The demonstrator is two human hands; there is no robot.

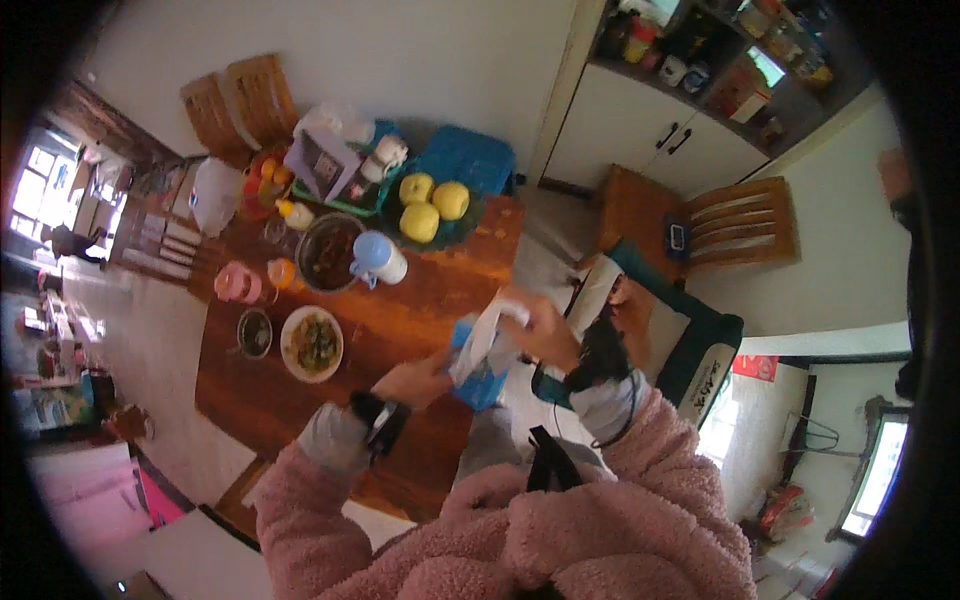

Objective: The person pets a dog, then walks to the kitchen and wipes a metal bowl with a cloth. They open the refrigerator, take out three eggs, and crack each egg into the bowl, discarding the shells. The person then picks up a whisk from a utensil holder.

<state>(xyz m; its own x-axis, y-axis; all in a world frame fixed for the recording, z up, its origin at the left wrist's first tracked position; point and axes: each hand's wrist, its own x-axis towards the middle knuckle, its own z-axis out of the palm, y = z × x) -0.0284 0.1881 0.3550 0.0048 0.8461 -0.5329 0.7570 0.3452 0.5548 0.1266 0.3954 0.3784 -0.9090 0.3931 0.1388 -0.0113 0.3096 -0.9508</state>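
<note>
Fingers of my right hand [545, 330] are closed on a crumpled white tissue [490, 335]. It hangs over a blue soft pack [477, 385] at the table's right edge. My left hand [415, 378] grips at the lower left of the tissue and pack; its fingertips are partly hidden, so which of the two it holds is hard to tell. A plate of food [311, 344] and a small bowl [255, 334] lie on the wooden table [450, 280] to the left, behind my left hand.
Behind stand a white-and-blue jug [388, 262], a pot of food [325, 250], yellow fruit [420, 222] and containers. Wooden chairs [740, 220] surround the table. At right is a green-framed item [700, 385] with a skin-toned shape I cannot make out. A shelved cabinet [620, 120] stands behind.
</note>
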